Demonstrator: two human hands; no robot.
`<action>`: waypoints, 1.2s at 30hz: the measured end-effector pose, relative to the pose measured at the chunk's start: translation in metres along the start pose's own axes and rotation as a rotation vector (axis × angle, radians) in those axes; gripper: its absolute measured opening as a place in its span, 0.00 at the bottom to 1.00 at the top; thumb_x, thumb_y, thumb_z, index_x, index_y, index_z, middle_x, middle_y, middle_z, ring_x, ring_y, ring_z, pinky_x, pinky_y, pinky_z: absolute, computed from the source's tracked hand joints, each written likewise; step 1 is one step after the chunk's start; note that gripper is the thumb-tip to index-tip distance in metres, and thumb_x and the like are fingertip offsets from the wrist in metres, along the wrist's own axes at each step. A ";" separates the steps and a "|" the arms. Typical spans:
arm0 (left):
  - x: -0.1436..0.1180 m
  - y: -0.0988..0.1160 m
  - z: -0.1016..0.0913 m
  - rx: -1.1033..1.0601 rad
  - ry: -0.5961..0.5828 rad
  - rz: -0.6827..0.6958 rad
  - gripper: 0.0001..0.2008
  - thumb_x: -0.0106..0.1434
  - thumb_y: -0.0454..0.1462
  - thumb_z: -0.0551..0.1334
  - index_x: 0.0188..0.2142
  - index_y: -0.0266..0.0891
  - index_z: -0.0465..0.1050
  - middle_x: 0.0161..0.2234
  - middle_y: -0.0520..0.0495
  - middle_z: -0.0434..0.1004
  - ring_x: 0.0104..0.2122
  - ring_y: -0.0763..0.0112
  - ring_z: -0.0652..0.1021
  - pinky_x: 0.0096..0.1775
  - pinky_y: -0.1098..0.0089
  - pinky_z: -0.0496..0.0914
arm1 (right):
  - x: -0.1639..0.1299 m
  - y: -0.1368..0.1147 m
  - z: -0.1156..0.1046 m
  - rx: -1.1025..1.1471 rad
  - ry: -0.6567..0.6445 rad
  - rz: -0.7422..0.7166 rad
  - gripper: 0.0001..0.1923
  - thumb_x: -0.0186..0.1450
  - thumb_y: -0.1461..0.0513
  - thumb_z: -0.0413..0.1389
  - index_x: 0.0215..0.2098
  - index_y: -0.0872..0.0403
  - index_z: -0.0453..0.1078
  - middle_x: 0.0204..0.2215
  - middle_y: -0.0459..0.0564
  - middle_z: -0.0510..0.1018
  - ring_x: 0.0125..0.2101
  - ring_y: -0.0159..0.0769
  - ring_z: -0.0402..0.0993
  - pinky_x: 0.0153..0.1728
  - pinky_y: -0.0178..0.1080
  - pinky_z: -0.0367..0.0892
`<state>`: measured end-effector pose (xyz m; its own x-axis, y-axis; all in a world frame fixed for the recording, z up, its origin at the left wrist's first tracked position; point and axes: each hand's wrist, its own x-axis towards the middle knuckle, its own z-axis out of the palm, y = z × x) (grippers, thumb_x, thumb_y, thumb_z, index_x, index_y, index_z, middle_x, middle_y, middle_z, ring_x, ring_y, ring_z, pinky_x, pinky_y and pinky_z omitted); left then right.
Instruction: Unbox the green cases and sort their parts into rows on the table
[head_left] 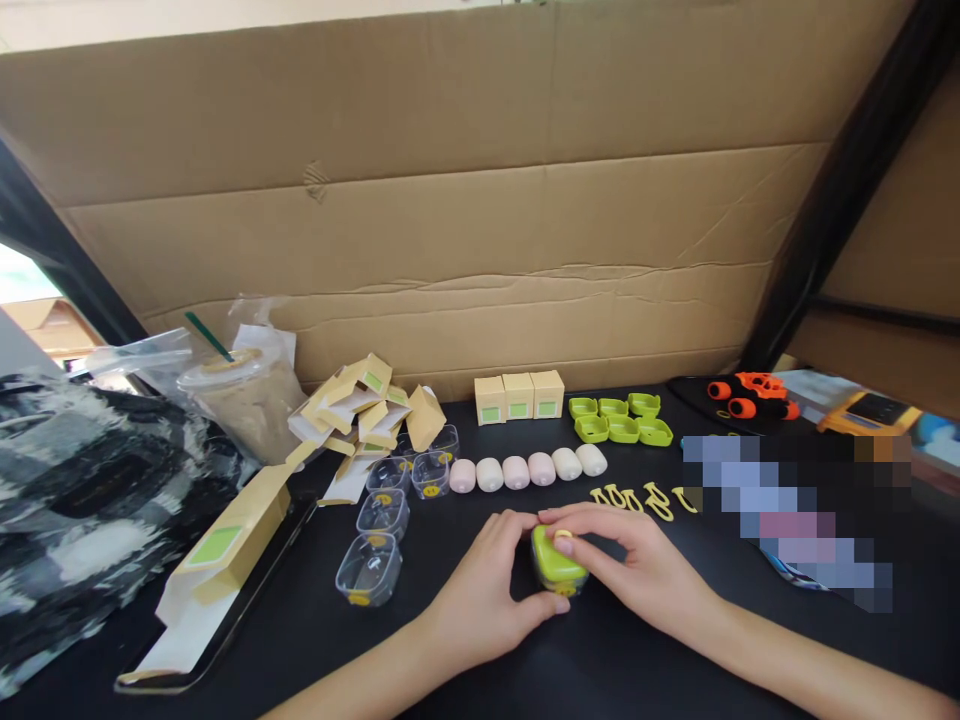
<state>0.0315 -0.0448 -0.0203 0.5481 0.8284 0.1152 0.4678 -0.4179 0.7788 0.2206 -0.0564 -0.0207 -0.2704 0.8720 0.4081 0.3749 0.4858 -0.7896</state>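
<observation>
Both my hands close around a small lime-green case (pixel 553 566) resting on the black table (pixel 615 660). My left hand (pixel 484 590) grips its left side, thumb at the front. My right hand (pixel 637 565) covers its right side, with fingers pressing on the top near a small yellow piece. Beyond the hands lies a row of pale pink and white oval pieces (pixel 526 469). Yellow clips (pixel 643 498) lie to the right of that row.
Several clear plastic cases (pixel 384 515) sit to the left. Small tan boxes (pixel 518 396) and green trays (pixel 619 418) line the back by the cardboard wall (pixel 480 220). A heap of flat boxes (pixel 367 410), an iced drink cup (pixel 244 400) and an orange toy (pixel 754 393) also stand here.
</observation>
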 end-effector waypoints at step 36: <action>-0.004 0.001 -0.003 -1.310 -0.610 -0.275 0.24 0.58 0.46 0.48 0.42 0.30 0.70 0.35 0.37 0.77 0.30 0.64 0.77 0.35 0.64 0.66 | -0.006 -0.004 -0.002 0.090 -0.028 -0.278 0.06 0.68 0.63 0.49 0.39 0.47 0.67 0.41 0.48 0.66 0.44 0.32 0.67 0.45 0.34 0.66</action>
<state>0.0281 -0.0473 -0.0177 0.9046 0.4030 -0.1390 -0.1628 0.6280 0.7610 0.2222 -0.0637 -0.0196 -0.3770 0.7038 0.6021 0.2036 0.6971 -0.6874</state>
